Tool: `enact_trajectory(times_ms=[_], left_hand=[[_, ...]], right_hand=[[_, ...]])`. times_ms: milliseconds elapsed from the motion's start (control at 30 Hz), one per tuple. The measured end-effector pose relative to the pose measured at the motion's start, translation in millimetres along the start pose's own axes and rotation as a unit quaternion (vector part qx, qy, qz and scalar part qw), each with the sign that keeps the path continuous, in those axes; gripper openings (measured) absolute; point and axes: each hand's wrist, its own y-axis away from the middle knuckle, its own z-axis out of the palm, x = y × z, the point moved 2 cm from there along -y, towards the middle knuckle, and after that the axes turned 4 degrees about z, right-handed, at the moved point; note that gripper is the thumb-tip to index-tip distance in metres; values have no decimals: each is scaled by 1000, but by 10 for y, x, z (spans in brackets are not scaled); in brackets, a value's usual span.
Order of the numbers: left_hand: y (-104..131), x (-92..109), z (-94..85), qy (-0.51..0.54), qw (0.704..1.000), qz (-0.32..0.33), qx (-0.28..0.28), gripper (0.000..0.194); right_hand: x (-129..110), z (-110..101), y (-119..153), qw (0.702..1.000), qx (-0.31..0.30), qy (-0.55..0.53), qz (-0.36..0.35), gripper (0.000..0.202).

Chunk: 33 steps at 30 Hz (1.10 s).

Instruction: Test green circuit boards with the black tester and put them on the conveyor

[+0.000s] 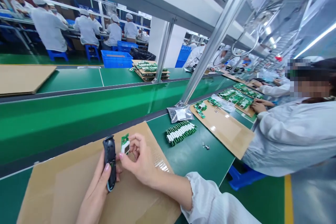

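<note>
A long black device housing (110,162) stands roughly upright in my left hand (98,182), whose fingers and thumb wrap its lower half. Just to its right, my right hand (140,159) pinches a small green circuit board (125,144) with a white part carrying a dark square. The board is close to the housing, with a narrow gap between them at the top. Both hands are above a brown cardboard sheet (70,168). Right of the sheet, a row of green and white boards (181,133) lies on the green table (199,161).
A silvery bag (180,113) lies behind the board row, near a metal post (207,42). Small loose parts (206,146) lie on the table. Another cardboard sheet (225,129) bears boards at the right, beside a seated person (294,133) in white. A raised green ledge (78,112) runs behind.
</note>
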Motion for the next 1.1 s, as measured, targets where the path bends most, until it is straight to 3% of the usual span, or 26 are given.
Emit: enact_trajectory(times_ms=[67,200,333,467,533,833,1100], left_hand=[[-10,10,2,-2,1000,1,-9,79],[-21,13,12,0,999,-4,-32,74],[-35,7,3,12,999,-3,-45,67],[-46,-8,-9,3,999,2,-45,61],[-43,-12,-6,-4,999,1,-45,60],[-57,-33,-6,7,999,1,-45,62],[-50,-29,-24,10,999,-1,-53,61]], right_hand=[[-10,-41,-53,1000,-14,7,6,52],[-6,-210,-160,998,-41,11,56,43],[43,-542,-134,987,-20,145,73,36],[187,-847,56,915,20,392,96,25],[253,-926,142,878,50,465,97,19],[359,-1058,151,823,126,536,138,11],[356,-1135,172,818,120,547,134,38]])
